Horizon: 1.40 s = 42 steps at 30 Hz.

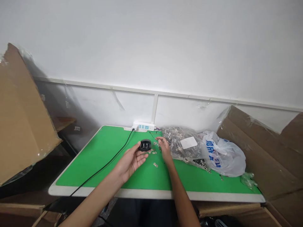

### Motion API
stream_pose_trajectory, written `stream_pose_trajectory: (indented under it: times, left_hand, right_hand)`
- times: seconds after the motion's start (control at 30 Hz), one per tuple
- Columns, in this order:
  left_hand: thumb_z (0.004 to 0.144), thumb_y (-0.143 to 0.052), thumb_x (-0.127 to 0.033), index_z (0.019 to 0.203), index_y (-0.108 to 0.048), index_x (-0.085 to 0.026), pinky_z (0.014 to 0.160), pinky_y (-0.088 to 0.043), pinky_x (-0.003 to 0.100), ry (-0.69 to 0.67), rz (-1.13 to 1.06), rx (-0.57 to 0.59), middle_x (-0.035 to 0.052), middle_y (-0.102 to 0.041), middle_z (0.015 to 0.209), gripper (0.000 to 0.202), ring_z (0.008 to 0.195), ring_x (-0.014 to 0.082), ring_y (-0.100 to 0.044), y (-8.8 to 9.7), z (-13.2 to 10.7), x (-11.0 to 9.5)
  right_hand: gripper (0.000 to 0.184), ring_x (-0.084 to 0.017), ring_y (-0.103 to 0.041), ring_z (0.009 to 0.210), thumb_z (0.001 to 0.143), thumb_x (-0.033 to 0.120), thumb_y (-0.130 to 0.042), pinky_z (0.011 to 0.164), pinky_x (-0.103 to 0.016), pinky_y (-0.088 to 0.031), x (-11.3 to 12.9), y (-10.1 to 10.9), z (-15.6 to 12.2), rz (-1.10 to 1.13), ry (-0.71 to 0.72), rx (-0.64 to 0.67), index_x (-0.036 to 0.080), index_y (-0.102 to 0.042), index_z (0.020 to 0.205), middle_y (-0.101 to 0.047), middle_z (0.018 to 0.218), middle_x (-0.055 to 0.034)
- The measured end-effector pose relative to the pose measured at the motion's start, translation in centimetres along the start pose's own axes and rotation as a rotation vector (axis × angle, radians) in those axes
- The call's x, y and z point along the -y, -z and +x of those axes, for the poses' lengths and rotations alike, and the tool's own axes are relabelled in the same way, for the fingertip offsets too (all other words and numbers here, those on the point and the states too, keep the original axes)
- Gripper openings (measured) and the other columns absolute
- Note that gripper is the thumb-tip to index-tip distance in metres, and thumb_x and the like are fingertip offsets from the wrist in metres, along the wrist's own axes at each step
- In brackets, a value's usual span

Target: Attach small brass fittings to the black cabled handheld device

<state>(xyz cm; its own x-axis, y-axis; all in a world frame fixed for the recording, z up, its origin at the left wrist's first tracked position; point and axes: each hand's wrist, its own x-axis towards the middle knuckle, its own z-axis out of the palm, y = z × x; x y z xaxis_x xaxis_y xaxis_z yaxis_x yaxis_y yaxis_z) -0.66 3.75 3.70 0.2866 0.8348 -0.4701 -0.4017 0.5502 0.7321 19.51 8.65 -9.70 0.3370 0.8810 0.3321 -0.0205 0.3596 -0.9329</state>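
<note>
My left hand grips a small black plastic housing between thumb and fingers, holding it above the green mat. The housing has a rounded rim, and shiny metal pieces show in its recess. My right hand hovers just right of it, fingers bent and slightly apart, with nothing visible in them. Between and below the hands lie several small silvery metal parts. Right beside my right hand rests a large clear plastic bag full of similar metal pieces, with a white paper label on it.
A white power strip stands at the table's back edge, and a black cable runs from it across the green mat. A white plastic bag with blue print lies at right. Cardboard rises at left, more cardboard at right.
</note>
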Motion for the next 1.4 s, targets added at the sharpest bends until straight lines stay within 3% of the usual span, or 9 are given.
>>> stream_pose_trajectory:
  times: [0.13,0.27,0.37,0.5,0.63,0.77,0.97,1.17,1.4]
  left_hand:
    - [0.096,-0.071,-0.032,0.108,-0.069,-0.009,0.059,-0.062,0.021,0.001,-0.009,0.01,0.016,-0.08,0.092,0.026,0.063,0.0161,-0.074,0.2,0.4,0.3]
    - [0.1,-0.062,-0.027,0.105,-0.069,-0.008,0.058,-0.061,0.023,0.036,0.003,-0.031,0.0164,-0.079,0.091,0.02,0.062,0.0164,-0.073,1.0,0.0,0.1]
    - [0.094,-0.068,-0.027,0.096,-0.071,-0.01,0.059,-0.059,0.023,-0.028,0.121,-0.067,0.0138,-0.078,0.088,0.017,0.065,0.0174,-0.074,3.5,-0.4,-0.5]
    - [0.079,-0.084,-0.036,0.093,-0.077,-0.013,0.059,-0.053,0.021,-0.226,0.46,-0.057,0.0073,-0.077,0.083,0.028,0.074,0.0193,-0.071,8.2,-1.2,-0.5]
    - [0.073,-0.088,-0.045,0.098,-0.079,-0.014,0.066,-0.053,0.022,-0.231,0.5,-0.072,0.0067,-0.079,0.091,0.041,0.082,0.0202,-0.071,11.1,-2.2,0.9]
    - [0.078,-0.087,-0.041,0.091,-0.075,-0.013,0.066,-0.055,0.02,-0.141,0.329,-0.125,0.0088,-0.078,0.086,0.034,0.074,0.0162,-0.072,10.4,-2.7,1.6]
    - [0.087,-0.08,-0.023,0.091,-0.067,-0.013,0.057,-0.061,0.022,-0.005,0.068,-0.144,0.0129,-0.078,0.084,0.017,0.07,0.0203,-0.077,7.3,-2.8,-0.3]
    - [0.095,-0.07,-0.02,0.097,-0.067,-0.01,0.051,-0.06,0.02,0.049,0.056,-0.127,0.0145,-0.079,0.082,0.011,0.066,0.0208,-0.078,5.6,-2.9,-0.5]
    - [0.099,-0.064,-0.022,0.099,-0.069,-0.006,0.055,-0.061,0.02,0.106,0.087,-0.122,0.0199,-0.079,0.091,0.017,0.067,0.0185,-0.077,5.6,-2.6,-0.6]
  right_hand:
    - [0.038,-0.028,-0.065,0.114,0.089,0.059,-0.066,0.101,-0.04,-0.048,0.1,-0.1,-0.1,-0.011,0.005,0.007,0.025,-0.072,0.106,-0.076,0.112,-0.0059]
    - [0.038,-0.028,-0.065,0.112,0.09,0.058,-0.065,0.1,-0.04,-0.049,0.4,-0.1,-0.1,-0.04,0.031,-0.008,0.025,-0.072,0.107,-0.075,0.112,-0.0062]
    - [0.037,-0.028,-0.065,0.111,0.089,0.058,-0.065,0.1,-0.041,-0.049,0.4,0.0,-0.2,-0.029,0.041,-0.021,0.025,-0.072,0.105,-0.076,0.11,-0.0064]
    - [0.038,-0.029,-0.065,0.111,0.088,0.058,-0.066,0.102,-0.044,-0.049,0.3,0.1,-0.3,-0.022,0.048,-0.025,0.024,-0.072,0.104,-0.076,0.109,-0.0062]
    - [0.038,-0.03,-0.065,0.112,0.087,0.058,-0.067,0.102,-0.045,-0.049,0.2,0.1,-0.4,-0.042,0.047,-0.017,0.024,-0.072,0.104,-0.076,0.11,-0.007]
    - [0.038,-0.03,-0.065,0.11,0.087,0.057,-0.067,0.101,-0.045,-0.05,0.3,0.2,-0.6,-0.055,0.041,-0.017,0.024,-0.072,0.103,-0.076,0.108,-0.0073]
    - [0.037,-0.029,-0.065,0.111,0.087,0.057,-0.067,0.1,-0.045,-0.05,0.1,0.3,-0.7,-0.075,0.034,-0.025,0.024,-0.071,0.104,-0.076,0.109,-0.0069]
    - [0.035,-0.028,-0.066,0.109,0.087,0.055,-0.067,0.1,-0.044,-0.05,0.0,0.3,-0.5,-0.072,0.044,-0.012,0.024,-0.071,0.103,-0.075,0.108,-0.0065]
    - [0.037,-0.029,-0.065,0.109,0.086,0.056,-0.068,0.102,-0.045,-0.05,0.1,0.3,-0.7,-0.064,0.035,-0.016,0.024,-0.072,0.103,-0.075,0.108,-0.0071]
